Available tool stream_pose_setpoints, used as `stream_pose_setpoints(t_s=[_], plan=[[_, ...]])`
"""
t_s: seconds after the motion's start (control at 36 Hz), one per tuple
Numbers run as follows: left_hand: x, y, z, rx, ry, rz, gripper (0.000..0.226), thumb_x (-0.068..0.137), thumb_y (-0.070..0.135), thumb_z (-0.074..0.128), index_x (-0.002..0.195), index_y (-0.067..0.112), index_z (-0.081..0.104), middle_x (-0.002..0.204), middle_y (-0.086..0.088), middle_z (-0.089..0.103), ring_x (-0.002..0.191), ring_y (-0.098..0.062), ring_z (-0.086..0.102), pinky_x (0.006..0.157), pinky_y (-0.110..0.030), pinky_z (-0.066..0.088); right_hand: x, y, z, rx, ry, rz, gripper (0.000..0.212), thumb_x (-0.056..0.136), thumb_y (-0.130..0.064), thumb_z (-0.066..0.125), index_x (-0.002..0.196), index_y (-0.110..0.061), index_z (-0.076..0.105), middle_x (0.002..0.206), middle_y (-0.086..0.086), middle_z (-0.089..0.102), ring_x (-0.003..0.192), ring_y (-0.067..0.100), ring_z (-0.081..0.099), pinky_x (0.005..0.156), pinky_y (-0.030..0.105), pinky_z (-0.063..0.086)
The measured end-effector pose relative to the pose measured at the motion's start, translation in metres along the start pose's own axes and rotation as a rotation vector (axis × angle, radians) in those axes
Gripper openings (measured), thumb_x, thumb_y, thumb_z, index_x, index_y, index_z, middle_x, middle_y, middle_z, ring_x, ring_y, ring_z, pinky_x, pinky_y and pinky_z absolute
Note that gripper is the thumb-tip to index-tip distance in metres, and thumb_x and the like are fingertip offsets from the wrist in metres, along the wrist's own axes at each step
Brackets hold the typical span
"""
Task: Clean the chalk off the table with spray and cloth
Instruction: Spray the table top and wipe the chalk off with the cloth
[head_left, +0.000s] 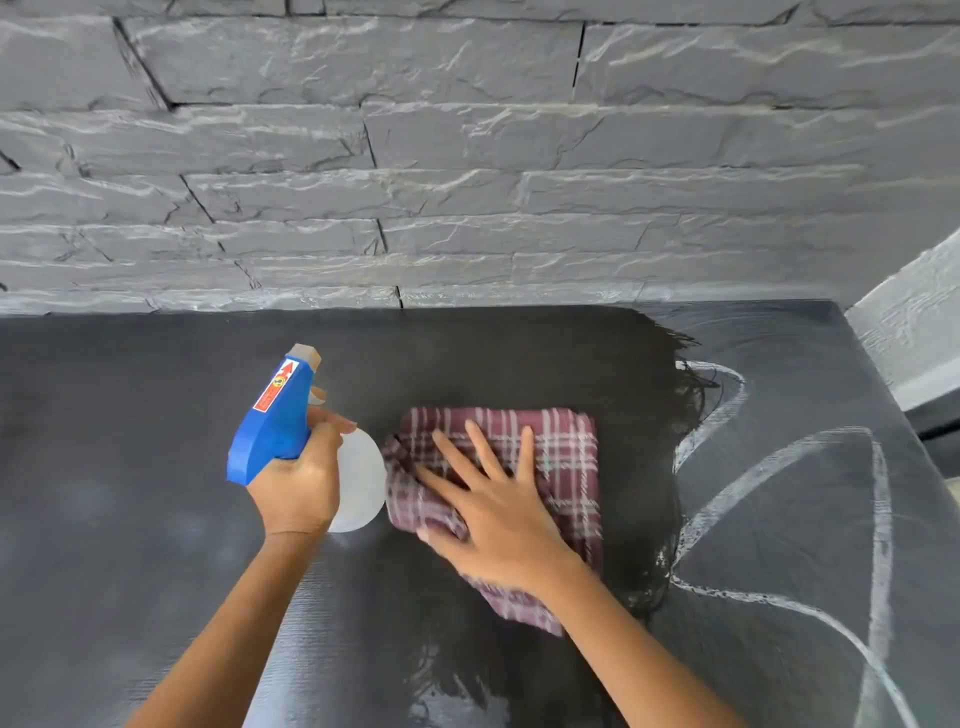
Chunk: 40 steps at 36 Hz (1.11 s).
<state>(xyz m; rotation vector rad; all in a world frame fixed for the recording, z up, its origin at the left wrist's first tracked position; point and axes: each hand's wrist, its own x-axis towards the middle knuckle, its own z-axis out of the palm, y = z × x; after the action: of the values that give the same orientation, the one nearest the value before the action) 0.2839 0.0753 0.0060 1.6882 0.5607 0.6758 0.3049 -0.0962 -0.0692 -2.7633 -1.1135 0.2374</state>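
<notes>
My left hand (296, 483) grips a spray bottle (358, 478) with a blue trigger head (275, 415) and a clear body, its nozzle aimed away from me. My right hand (498, 514) lies flat, fingers spread, on a folded maroon plaid cloth (566, 457) that rests on the black table (130, 467). A dark wet patch surrounds the cloth. White chalk lines (779, 462) cross the right part of the table, just beyond the wet patch's ragged right edge.
A grey stone-pattern wall (467, 182) rises directly behind the table. The table's right edge (883, 379) meets a pale textured surface (914, 332) at the far right. The left part of the table is dull and dry.
</notes>
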Motion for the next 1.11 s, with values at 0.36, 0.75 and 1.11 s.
stream_pose_setpoints(t_s=[0.36, 0.75, 1.11], plan=[[-0.002, -0.001, 0.003, 0.0, 0.005, -0.013, 0.042, 0.074, 0.018, 0.046, 0.064, 0.056, 0.062, 0.067, 0.032, 0.061, 0.079, -0.01, 0.057, 0.079, -0.014, 0.042, 0.024, 0.149, -0.03, 0.014, -0.009, 0.577, 0.072, 0.084, -0.075, 0.014, 0.148, -0.04, 0.011, 0.157, -0.009, -0.014, 0.143, 0.023, -0.017, 0.1, 0.07, -0.014], [-0.044, 0.018, -0.031, 0.13, -0.057, -0.091, 0.032, 0.067, 0.015, 0.046, 0.088, 0.028, 0.065, 0.089, 0.031, 0.065, 0.086, 0.009, 0.056, 0.087, -0.017, 0.041, -0.113, -0.018, 0.014, -0.022, -0.045, 0.01, 0.059, 0.09, -0.069, 0.022, 0.144, -0.046, 0.022, 0.159, -0.008, 0.004, 0.145, 0.028, 0.0, 0.102, 0.073, -0.002], [-0.142, 0.015, -0.104, 0.088, -0.005, -0.173, 0.034, 0.062, 0.015, 0.048, 0.075, 0.043, 0.062, 0.084, 0.025, 0.065, 0.082, -0.003, 0.054, 0.078, -0.018, 0.041, -0.093, 0.026, -0.004, 0.047, -0.092, 0.555, 0.068, 0.089, -0.07, 0.017, 0.148, -0.038, 0.011, 0.158, -0.006, -0.012, 0.143, 0.027, -0.018, 0.098, 0.073, -0.013]])
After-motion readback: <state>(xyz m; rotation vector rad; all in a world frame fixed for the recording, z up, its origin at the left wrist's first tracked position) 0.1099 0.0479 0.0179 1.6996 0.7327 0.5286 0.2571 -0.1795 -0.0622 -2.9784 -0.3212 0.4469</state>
